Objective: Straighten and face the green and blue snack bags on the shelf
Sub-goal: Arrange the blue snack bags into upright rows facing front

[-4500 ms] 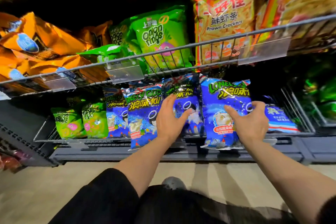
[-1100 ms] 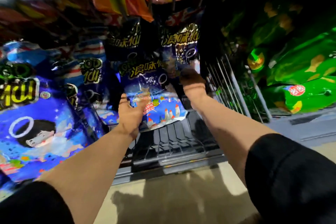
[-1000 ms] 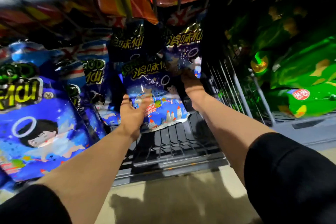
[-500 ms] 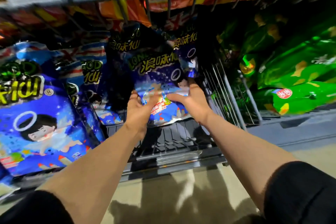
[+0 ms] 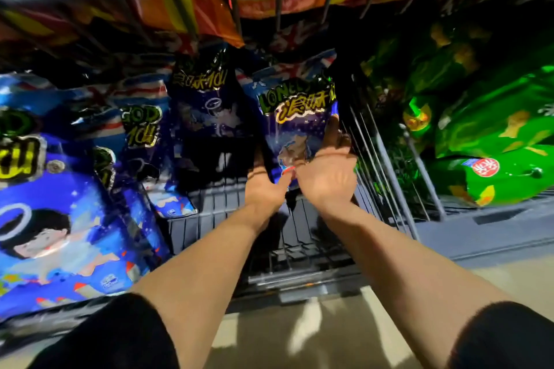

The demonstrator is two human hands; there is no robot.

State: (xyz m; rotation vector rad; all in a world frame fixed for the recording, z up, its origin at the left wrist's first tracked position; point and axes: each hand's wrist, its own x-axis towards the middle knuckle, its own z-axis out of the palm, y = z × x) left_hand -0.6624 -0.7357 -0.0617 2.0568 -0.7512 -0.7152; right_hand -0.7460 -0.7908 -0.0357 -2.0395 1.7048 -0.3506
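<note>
My right hand (image 5: 328,171) cups the right edge of a blue snack bag (image 5: 295,117), fingers wrapped behind it, while my left hand (image 5: 263,186) props its lower left corner; how firm that left grip is, I cannot tell. The bag stands upright, label forward, at the right end of the wire shelf (image 5: 299,252), just beside the wire divider (image 5: 386,159). More blue bags (image 5: 69,213) stand to the left, and green bags (image 5: 491,141) lie beyond the divider.
</note>
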